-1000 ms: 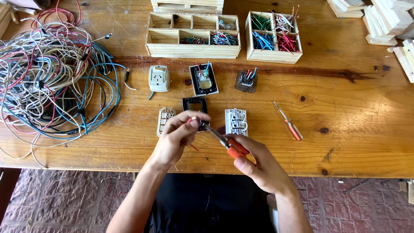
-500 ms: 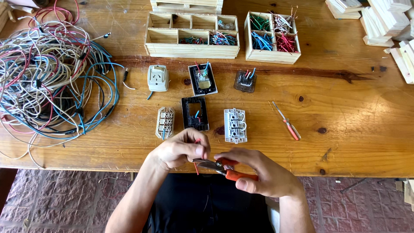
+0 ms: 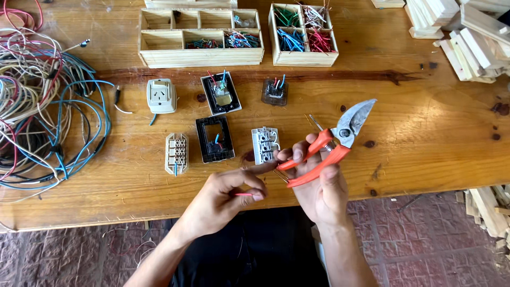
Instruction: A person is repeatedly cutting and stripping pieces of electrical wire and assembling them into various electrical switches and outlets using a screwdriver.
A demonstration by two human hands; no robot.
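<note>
I saw the cutters [image 3: 333, 139] gripped in my right hand [image 3: 319, 186], blades aimed toward two o'clock, while my left hand [image 3: 226, 194] pinched a red wire bit [image 3: 243, 194].

Bright even daylight, soft shadows, sharp focus, slight wide-angle distortion.

shears [image 3: 332, 143]: orange handles, grey blades | wire piece [image 3: 243, 194]: red | table [image 3: 425, 127]: brown wood
</note>
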